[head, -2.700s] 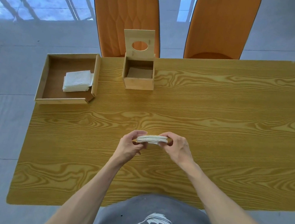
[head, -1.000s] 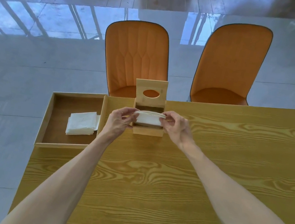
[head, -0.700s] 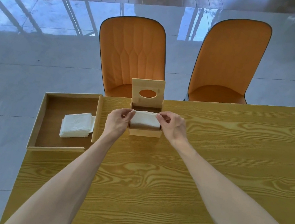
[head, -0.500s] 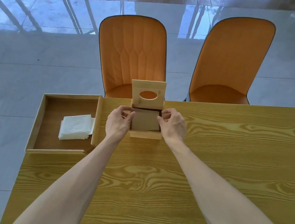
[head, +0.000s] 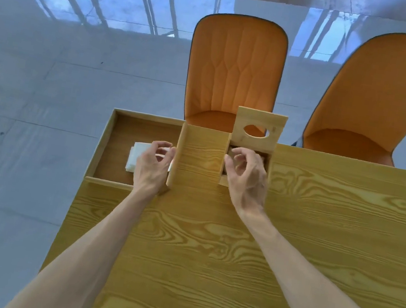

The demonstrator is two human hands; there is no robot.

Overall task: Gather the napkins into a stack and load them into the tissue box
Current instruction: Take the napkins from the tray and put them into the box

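A shallow wooden tray (head: pixel 107 143) sits at the far left corner of the tabletop (head: pixel 205 261), hanging past its left edge. Inside it lies a small stack of white napkins (head: pixel 136 154). The left hand (head: pixel 152 167) hovers over the tray's right side, partly covering the stack; its grip is loosely curled, thumb and fingers apart, with the fingertips at the stack's right edge, and whether it has hold of any napkin cannot be told. Just right of that grip stands the tray's tall right wall. Further right, the right hand (head: pixel 245 177) is over the open wooden tissue box (head: pixel 270 165), its grip half open with curled fingers and holding nothing. Behind this grip the box's lid (head: pixel 258 129) stands upright, showing an oval hole. Two orange chairs (head: pixel 234 73) stand beyond the tabletop.
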